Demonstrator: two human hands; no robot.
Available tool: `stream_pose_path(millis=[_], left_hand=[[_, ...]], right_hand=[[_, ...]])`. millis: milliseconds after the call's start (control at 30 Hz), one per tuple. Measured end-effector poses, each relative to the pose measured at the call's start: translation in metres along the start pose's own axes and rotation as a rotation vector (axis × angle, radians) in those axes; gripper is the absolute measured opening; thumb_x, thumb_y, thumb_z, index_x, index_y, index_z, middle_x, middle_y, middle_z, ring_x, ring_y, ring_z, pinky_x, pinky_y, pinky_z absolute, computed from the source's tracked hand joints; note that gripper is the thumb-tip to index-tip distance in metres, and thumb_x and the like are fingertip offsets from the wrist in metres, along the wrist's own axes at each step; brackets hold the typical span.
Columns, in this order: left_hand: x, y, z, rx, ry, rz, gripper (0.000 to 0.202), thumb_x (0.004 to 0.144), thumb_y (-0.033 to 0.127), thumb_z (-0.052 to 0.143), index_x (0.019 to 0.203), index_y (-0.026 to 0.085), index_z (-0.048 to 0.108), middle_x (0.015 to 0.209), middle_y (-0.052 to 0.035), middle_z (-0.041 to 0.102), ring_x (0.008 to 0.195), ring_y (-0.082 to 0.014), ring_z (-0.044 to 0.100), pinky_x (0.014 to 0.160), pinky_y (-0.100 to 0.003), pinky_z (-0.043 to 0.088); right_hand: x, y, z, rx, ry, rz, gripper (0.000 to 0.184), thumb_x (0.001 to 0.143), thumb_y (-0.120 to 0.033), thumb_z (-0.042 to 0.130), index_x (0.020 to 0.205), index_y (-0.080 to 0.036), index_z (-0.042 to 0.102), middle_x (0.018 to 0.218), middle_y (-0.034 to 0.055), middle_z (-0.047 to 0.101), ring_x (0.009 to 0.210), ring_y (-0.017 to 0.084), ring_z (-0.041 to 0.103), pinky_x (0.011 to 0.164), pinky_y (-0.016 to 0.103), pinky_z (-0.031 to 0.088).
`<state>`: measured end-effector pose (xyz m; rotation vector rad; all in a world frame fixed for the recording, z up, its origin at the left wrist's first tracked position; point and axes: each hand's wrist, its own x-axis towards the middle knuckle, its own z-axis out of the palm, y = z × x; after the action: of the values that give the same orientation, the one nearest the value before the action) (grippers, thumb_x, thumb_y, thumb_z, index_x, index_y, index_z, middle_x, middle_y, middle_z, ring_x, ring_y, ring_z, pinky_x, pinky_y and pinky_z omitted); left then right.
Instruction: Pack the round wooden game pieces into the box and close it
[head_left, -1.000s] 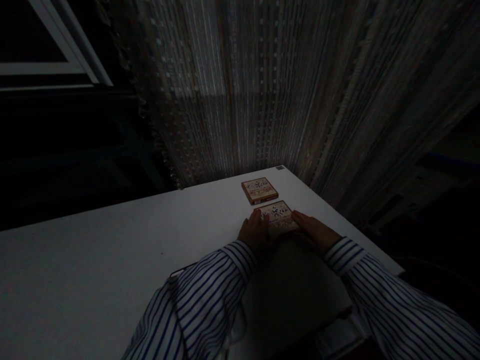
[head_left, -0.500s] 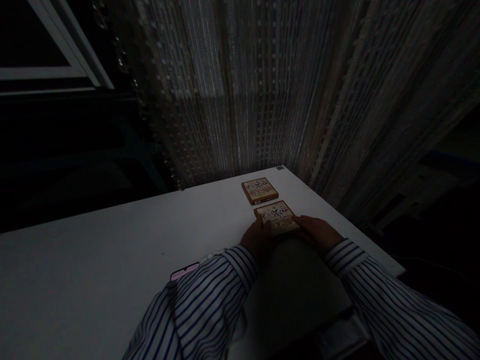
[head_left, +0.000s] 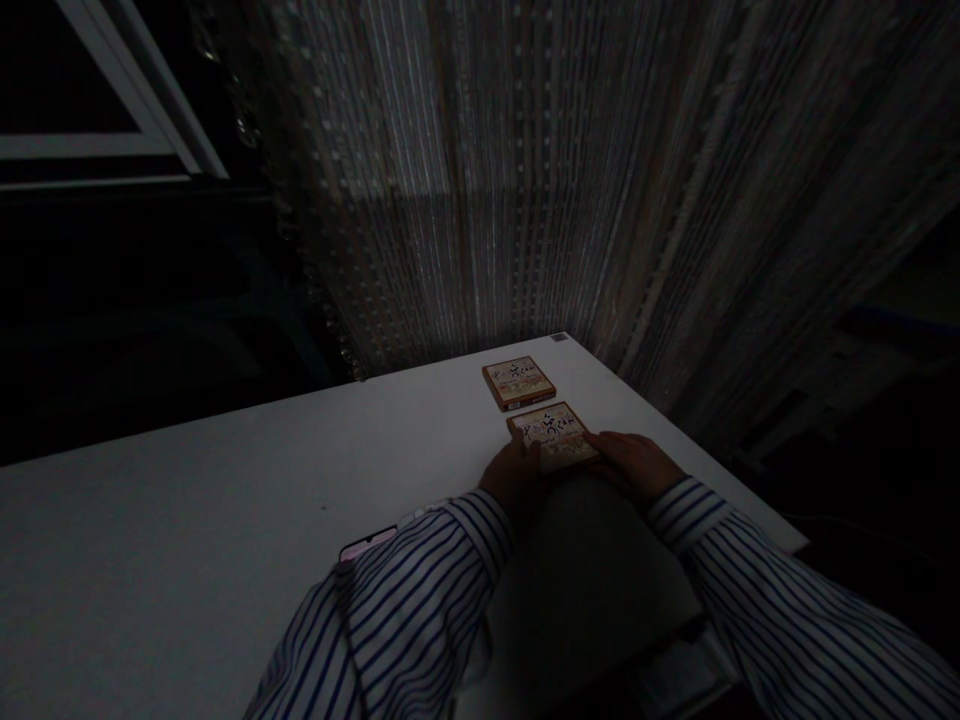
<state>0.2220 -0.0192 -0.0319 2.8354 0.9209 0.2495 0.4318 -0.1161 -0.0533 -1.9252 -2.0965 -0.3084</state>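
Note:
Both my hands grip a flat square box (head_left: 556, 432) with a pale printed lid, dark lettering and brown edges. My left hand (head_left: 514, 470) is closed on its left side, thumb over the lid. On the right side, my right hand (head_left: 634, 462) is closed with its fingers at the edge; part of them is hidden under the box. A second box (head_left: 519, 378) of the same look lies flat on the white table (head_left: 247, 480), just beyond the held one. Whether the held box touches the table I cannot tell.
A phone (head_left: 367, 543) lies partly behind my left sleeve. Below my hands is a large dark flat-topped object (head_left: 600, 590). A string curtain (head_left: 480, 200) hangs along the table's far edge. A small grey patch (head_left: 559, 337) marks the far corner. The light is dim.

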Motion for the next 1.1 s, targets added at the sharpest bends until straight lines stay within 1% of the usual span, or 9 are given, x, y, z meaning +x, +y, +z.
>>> stream_pose_path(millis=[133, 267, 433, 600, 733, 933, 1100], left_hand=[[-0.001, 0.002, -0.005, 0.019, -0.024, -0.023, 0.062, 0.076, 0.039, 0.053, 0.126, 0.008, 0.035, 0.137, -0.0252, 0.026, 0.118, -0.0296, 0.043, 0.093, -0.037, 0.039], [0.001, 0.0, -0.007, 0.008, -0.041, -0.009, 0.064, 0.075, 0.04, 0.054, 0.126, 0.009, 0.033, 0.138, -0.0252, 0.023, 0.117, -0.0307, 0.043, 0.092, -0.037, 0.04], [0.003, -0.002, -0.008, 0.019, -0.056, 0.003, 0.063, 0.077, 0.041, 0.051, 0.127, 0.007, 0.032, 0.137, -0.0254, 0.025, 0.118, -0.0306, 0.041, 0.092, -0.037, 0.04], [0.004, 0.0, -0.009, 0.012, -0.008, -0.022, 0.063, 0.077, 0.043, 0.051, 0.125, 0.006, 0.035, 0.136, -0.0259, 0.027, 0.118, -0.0308, 0.041, 0.093, -0.036, 0.039], [0.004, 0.0, -0.01, -0.006, 0.001, -0.047, 0.061, 0.074, 0.038, 0.056, 0.125, 0.01, 0.037, 0.136, -0.0234, 0.028, 0.117, -0.0299, 0.043, 0.092, -0.037, 0.041], [0.007, -0.002, -0.009, -0.008, 0.004, -0.029, 0.061, 0.075, 0.041, 0.055, 0.124, 0.009, 0.037, 0.135, -0.0236, 0.029, 0.117, -0.0296, 0.043, 0.092, -0.035, 0.041], [0.009, -0.004, -0.007, -0.002, 0.011, -0.035, 0.061, 0.074, 0.039, 0.056, 0.124, 0.009, 0.037, 0.136, -0.0239, 0.028, 0.116, -0.0293, 0.045, 0.093, -0.035, 0.04]], right_hand=[[0.003, 0.0, -0.002, 0.002, 0.005, 0.002, 0.045, 0.084, -0.038, 0.04, 0.125, -0.019, 0.043, 0.116, 0.0109, 0.057, 0.105, 0.023, 0.052, 0.086, 0.043, 0.04], [0.006, -0.001, -0.003, -0.007, 0.002, 0.003, 0.045, 0.083, -0.037, 0.042, 0.124, -0.018, 0.044, 0.115, 0.0108, 0.058, 0.104, 0.024, 0.052, 0.086, 0.042, 0.04], [0.008, -0.001, -0.004, -0.013, -0.001, -0.002, 0.044, 0.083, -0.035, 0.042, 0.124, -0.019, 0.044, 0.114, 0.011, 0.058, 0.103, 0.023, 0.054, 0.085, 0.042, 0.041], [0.01, -0.002, -0.006, -0.017, -0.009, 0.013, 0.045, 0.083, -0.036, 0.041, 0.124, -0.019, 0.043, 0.114, 0.0116, 0.058, 0.103, 0.023, 0.053, 0.085, 0.042, 0.041], [0.013, -0.003, -0.009, -0.022, -0.032, 0.024, 0.045, 0.084, -0.037, 0.041, 0.124, -0.017, 0.044, 0.115, 0.0113, 0.057, 0.104, 0.023, 0.053, 0.086, 0.041, 0.04], [0.015, -0.004, -0.011, -0.036, -0.042, 0.017, 0.044, 0.084, -0.036, 0.042, 0.124, -0.019, 0.044, 0.116, 0.0111, 0.057, 0.104, 0.023, 0.052, 0.086, 0.041, 0.04], [0.016, -0.003, -0.009, -0.031, -0.035, 0.019, 0.044, 0.084, -0.036, 0.041, 0.124, -0.019, 0.043, 0.117, 0.0112, 0.056, 0.105, 0.023, 0.052, 0.086, 0.042, 0.04]])
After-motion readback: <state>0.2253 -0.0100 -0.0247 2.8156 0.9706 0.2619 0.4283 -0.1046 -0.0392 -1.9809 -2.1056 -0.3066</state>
